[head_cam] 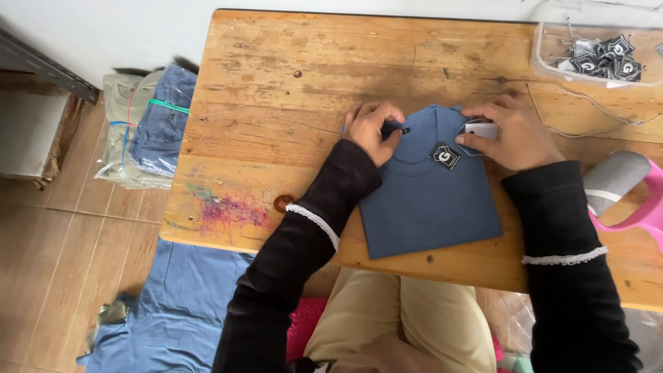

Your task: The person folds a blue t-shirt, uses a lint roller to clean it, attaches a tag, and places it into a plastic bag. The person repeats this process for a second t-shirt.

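A folded blue shirt (pixel 431 200) lies on my counter (pixel 276 83) near the front edge. My left hand (pixel 371 129) pinches its collar at the left, grip clenched on the cloth. My right hand (pixel 514 132) presses the collar's right side, grasping a small white tag (pixel 481 129). A black hang tag (pixel 445 156) rests below the neckline. A clear box of tags (pixel 597 52) sits at the far right corner.

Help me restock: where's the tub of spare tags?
The tub sits at the table's far right corner in the head view, beyond the right hand and the bead chain.
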